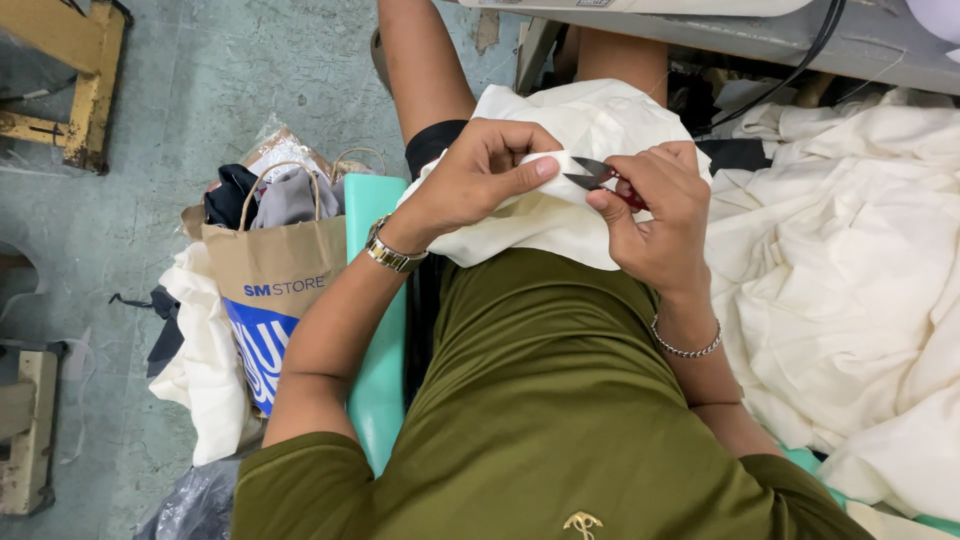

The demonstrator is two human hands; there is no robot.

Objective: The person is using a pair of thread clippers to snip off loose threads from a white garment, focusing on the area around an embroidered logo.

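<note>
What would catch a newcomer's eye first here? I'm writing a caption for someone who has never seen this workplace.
At centre, the left hand pinches cream fabric on the lap, while the right hand holds small red-handled thread snips with the blades at the cloth. A large heap of the same cream cloth fills the right side. On the floor at left stands a brown paper bag stuffed with clothing.

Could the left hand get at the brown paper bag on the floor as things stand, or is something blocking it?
Probably yes, once it lets go. The left hand is pinching the cream cloth on the lap. The paper bag stands open on that same side, beside the teal seat edge, with nothing between them.
</note>
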